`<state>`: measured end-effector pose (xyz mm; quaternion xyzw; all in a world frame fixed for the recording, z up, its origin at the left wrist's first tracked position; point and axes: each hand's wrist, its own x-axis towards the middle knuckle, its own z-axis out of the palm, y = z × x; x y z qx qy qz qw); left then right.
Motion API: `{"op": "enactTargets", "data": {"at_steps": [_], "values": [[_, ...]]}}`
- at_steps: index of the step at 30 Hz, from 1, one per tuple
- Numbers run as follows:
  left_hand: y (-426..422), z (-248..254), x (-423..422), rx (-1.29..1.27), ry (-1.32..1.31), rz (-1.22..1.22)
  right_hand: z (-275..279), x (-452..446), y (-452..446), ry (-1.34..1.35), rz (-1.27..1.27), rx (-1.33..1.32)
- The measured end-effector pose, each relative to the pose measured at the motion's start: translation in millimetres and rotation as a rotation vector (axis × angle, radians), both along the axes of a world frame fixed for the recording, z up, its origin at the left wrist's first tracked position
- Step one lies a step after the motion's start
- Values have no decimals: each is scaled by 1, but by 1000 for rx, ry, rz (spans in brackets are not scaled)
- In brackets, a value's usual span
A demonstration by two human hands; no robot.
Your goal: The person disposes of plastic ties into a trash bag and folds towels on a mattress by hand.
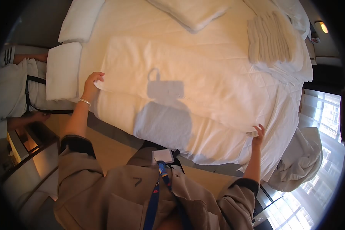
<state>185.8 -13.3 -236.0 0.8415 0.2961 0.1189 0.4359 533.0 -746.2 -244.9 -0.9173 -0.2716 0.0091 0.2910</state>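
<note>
A large white towel [161,57] lies spread across the bed, its near edge stretched between my two hands. My left hand [92,82] is closed on the near left corner, with a bracelet on that wrist. At the near right corner, my right hand [258,135] pinches the same towel, its upper fingers slightly raised. Beneath the towel is the white quilted bed cover [291,103], which hangs down at the near side. My shadow falls on the middle of the towel and the cover.
Folded white towels [63,71] lie along the bed's left side, and another folded white piece [195,17] lies at the far middle. A stack of folded towels [270,38] stands right. A co-worker [15,84] is at the left. Bundled linen [303,161] sits by the window.
</note>
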Motion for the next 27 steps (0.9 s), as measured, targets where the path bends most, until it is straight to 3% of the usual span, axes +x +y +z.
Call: {"op": "enactTargets", "data": {"at_steps": [1,6,12,15,17,18,23,24,26,27], "values": [[-4,-2,1,166,73,-70,-3,-9,6,103,-69,-113],[-6,1,4,122,123,-29,-3,-19,17,137,-170,-90],[-4,1,8,72,153,-43,-2,-31,17,133,-189,-306],[2,-1,8,16,125,-31,-5,-31,17,96,-193,-291],[14,-5,9,-213,56,66,-20,-18,-3,110,-143,-186],[20,-1,18,-212,54,66,-21,-3,-8,108,-144,-185],[51,13,94,-529,65,422,-6,66,52,138,-468,60],[58,13,107,-533,69,413,1,76,70,220,-494,99],[69,14,131,-247,325,414,4,99,94,381,-551,172],[72,16,140,-253,330,395,-5,119,92,426,-600,70]]}}
